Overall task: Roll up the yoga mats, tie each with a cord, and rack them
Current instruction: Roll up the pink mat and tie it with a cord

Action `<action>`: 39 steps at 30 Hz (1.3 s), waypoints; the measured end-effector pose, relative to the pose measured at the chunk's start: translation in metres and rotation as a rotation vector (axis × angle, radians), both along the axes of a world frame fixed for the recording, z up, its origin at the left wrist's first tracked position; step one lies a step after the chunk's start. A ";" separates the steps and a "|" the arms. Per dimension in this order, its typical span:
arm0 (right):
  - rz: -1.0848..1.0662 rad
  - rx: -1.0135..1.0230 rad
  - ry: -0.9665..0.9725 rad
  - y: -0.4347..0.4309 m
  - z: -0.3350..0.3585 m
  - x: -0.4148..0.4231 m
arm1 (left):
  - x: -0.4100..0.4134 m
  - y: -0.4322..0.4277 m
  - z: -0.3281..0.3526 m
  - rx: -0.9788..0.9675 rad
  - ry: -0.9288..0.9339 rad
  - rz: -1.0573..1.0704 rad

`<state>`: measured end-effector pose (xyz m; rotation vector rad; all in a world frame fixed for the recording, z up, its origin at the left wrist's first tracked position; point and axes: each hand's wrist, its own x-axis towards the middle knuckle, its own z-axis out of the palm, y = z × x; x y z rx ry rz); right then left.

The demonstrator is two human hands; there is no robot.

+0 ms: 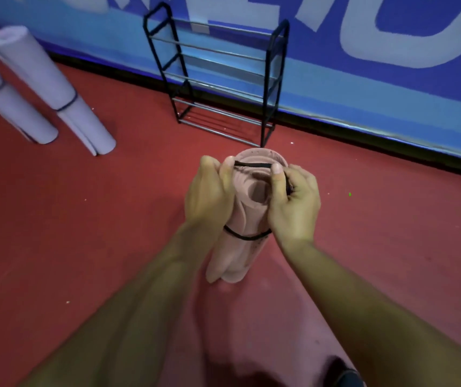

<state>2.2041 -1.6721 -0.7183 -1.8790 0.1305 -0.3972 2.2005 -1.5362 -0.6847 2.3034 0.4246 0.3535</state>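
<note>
- Left hand [209, 194] is curled round the upper rim of a pink rolled foam yoga mat [235, 261], its thumb at the left end of a flat black cord [251, 165].
- Right hand [293, 202] pinches the right end of that cord between thumb and curled fingers, so the cord is stretched straight across the mat's open top.
- The pink mat stands on end between the two bare forearms, its lower end on the floor and its loose outer flap showing.
- A second thin black cord loop [244, 236] already circles the mat partway down its length.
- The smooth dark-red sports floor [112, 219] spreads all round, with small pale specks on it.
- To the far left, two lavender rolled mats [36, 76] stand leaning side by side, each bound with a dark cord.
- Just beyond the pink mat, a black metal rack with grey horizontal rails [218, 79] stands against the wall.
- Behind it runs a black skirting strip [335, 118] below a blue padded wall with large white lettering [363, 79].
</note>
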 end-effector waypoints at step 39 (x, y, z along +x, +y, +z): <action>0.283 0.066 0.251 0.095 0.012 -0.052 | -0.100 0.085 -0.009 -0.549 -0.141 0.387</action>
